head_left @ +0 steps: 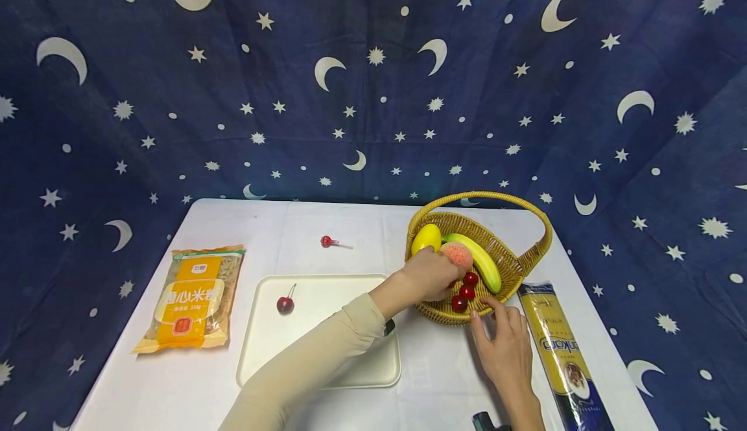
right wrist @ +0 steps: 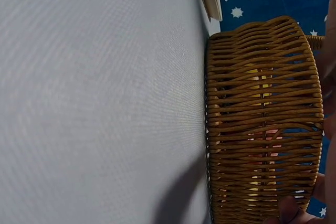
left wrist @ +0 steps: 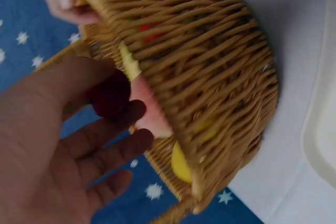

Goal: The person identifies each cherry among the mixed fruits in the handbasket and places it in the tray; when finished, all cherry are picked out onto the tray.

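Note:
My left hand (head_left: 428,275) is over the wicker basket (head_left: 508,266) and pinches a dark red cherry (left wrist: 111,96) between thumb and fingers. In the left wrist view the cherry is at the basket's rim. My right hand (head_left: 509,347) grips the near rim, its thumb (right wrist: 288,209) on the outer wall and fingers over the edge. Inside the basket lie a yellow lemon (head_left: 426,238), a pink peach (head_left: 458,255), a banana (head_left: 487,266) and several red cherries (head_left: 466,291). The left hand partly covers the fruit.
A cream tray (head_left: 274,360) bears one stemmed cherry (head_left: 285,304). Behind it lies a red lollipop (head_left: 327,241). At left is an orange-labelled food bag (head_left: 192,298); a long yellow and blue pasta packet (head_left: 560,353) lies right of the basket. The basket's handle (head_left: 478,195) arches over it.

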Motion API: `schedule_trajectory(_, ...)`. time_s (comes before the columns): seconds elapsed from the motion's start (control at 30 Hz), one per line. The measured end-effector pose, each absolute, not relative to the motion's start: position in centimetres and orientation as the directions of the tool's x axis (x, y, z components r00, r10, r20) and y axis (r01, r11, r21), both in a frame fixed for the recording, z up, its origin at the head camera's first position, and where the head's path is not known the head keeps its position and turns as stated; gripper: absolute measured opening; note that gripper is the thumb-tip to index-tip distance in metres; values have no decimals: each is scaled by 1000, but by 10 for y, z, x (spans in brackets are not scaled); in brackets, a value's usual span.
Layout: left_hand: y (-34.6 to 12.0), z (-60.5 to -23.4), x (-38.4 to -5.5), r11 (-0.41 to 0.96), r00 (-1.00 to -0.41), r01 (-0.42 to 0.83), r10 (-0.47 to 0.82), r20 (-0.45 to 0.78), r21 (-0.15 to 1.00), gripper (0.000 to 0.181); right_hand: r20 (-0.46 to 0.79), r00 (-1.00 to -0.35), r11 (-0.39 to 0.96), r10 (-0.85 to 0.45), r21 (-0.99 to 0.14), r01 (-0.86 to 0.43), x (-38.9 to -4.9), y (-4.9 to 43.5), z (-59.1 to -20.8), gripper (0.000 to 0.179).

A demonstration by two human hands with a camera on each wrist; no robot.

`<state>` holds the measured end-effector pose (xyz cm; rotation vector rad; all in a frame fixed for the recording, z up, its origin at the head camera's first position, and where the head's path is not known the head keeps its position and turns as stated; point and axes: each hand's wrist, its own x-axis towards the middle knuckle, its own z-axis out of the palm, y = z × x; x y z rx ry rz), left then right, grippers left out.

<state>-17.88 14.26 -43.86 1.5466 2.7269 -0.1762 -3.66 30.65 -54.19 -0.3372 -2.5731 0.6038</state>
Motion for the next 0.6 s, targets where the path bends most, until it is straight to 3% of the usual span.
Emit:
schedule_trajectory(0.17, 115, -423, -175, 519, -518, 854, 844, 142, 33, 29, 383, -862, 873, 331, -472, 125, -37, 306, -541, 39)
schedule_trajectory(0.3, 94, -410, -170, 531, -527, 844, 800, 288, 69, 24, 377, -865, 874, 331, -469, 130, -37, 308, -539, 39)
schedule_trajectory(0.6, 52, -392, -158, 577, -592, 796, 675, 441, 186, 25, 368, -864, 867, 344, -479, 141, -35, 306, -539, 39)
